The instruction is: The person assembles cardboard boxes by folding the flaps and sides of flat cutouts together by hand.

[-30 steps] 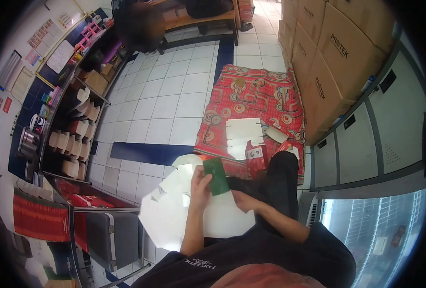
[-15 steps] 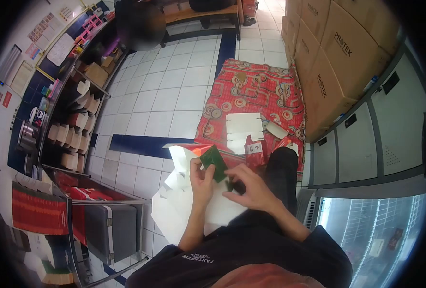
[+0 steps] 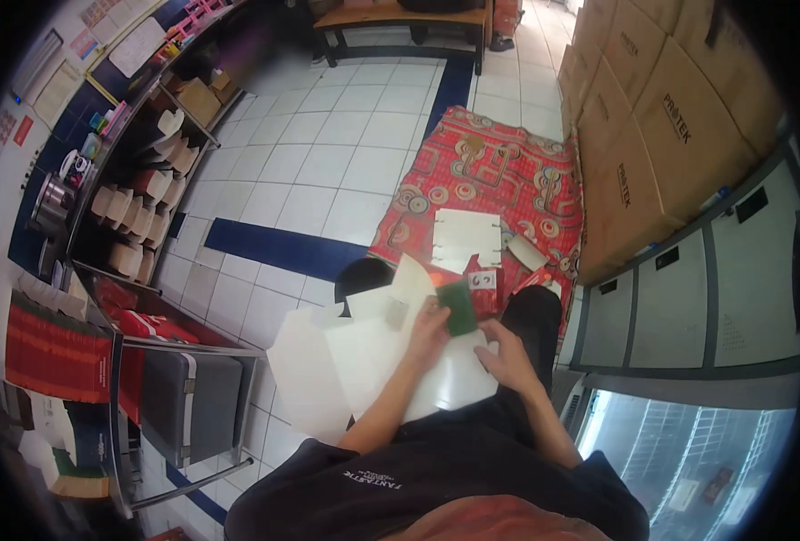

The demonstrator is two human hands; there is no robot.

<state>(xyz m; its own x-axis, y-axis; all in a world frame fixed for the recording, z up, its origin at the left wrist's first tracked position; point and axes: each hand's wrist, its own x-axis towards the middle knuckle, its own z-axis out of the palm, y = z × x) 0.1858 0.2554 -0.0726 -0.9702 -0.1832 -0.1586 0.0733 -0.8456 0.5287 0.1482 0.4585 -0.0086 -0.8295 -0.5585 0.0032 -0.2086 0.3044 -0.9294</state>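
My left hand (image 3: 428,332) grips a flat, dark green rectangular piece (image 3: 457,308) by its left edge. Just right of that piece is my right hand (image 3: 508,358), its thumb and fingers apart and nothing visible between them. White card sheets with cut, box-like outlines (image 3: 350,352) lie across my lap under both hands. One pale flap (image 3: 412,281) sticks up behind my left hand. Beyond the green piece, a red printed carton (image 3: 484,285) rests near my knee, on a red patterned mat (image 3: 436,171).
A white notched card (image 3: 466,237) lies on the mat. Brown cartons (image 3: 639,126) are stacked at right above grey cabinets (image 3: 670,298). At left stand shelves of folded boxes (image 3: 134,203) and a rack with a grey case (image 3: 192,406). A wooden bench (image 3: 400,16) is at the back.
My view has shifted. The left hand has moved right with the green piece, now more upright. The white card on my lap is spread wider, with a flap raised. The right hand's fingers are less spread.
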